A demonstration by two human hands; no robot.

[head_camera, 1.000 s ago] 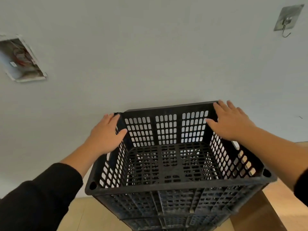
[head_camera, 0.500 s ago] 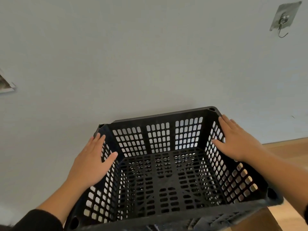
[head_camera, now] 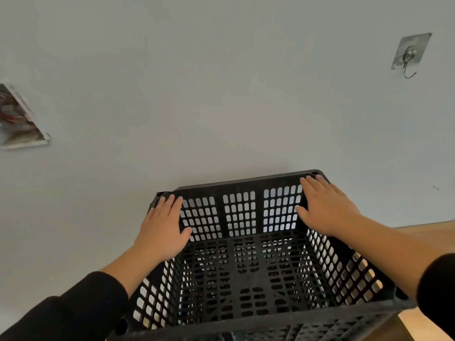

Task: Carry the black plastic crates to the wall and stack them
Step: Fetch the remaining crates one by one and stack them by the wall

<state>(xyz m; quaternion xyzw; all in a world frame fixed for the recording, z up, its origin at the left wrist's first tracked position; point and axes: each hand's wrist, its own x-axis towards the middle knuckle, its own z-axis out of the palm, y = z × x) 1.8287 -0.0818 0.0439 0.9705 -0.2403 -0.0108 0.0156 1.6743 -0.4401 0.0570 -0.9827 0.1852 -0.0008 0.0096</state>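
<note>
The left hand (head_camera: 161,232) lay flat and spread, palm down, on the left rim of the black plastic crate (head_camera: 246,262), near its far left corner, with the fingers extended toward the wall (head_camera: 221,94) and the thumb angled inward over the perforated side; it pressed on the rim rather than gripping it. The right hand (head_camera: 325,207) mirrored it on the right rim, fingers straight and reaching the far right corner, thumb pointing into the crate, also unclenched and grasping nothing. Both forearms were bare up to black sleeves (head_camera: 81,308) pushed back near the elbows.

The crate stood upright with its far side just beside the pale grey wall, though whether it touched could not be told. Another perforated black crate's wall (head_camera: 307,332) showed directly beneath its near rim. Wooden floor (head_camera: 423,232) was visible to the right. On the wall, a metal adhesive hook (head_camera: 410,55) hung at upper right, and an open recessed box with wiring (head_camera: 17,119) sat at the left edge.
</note>
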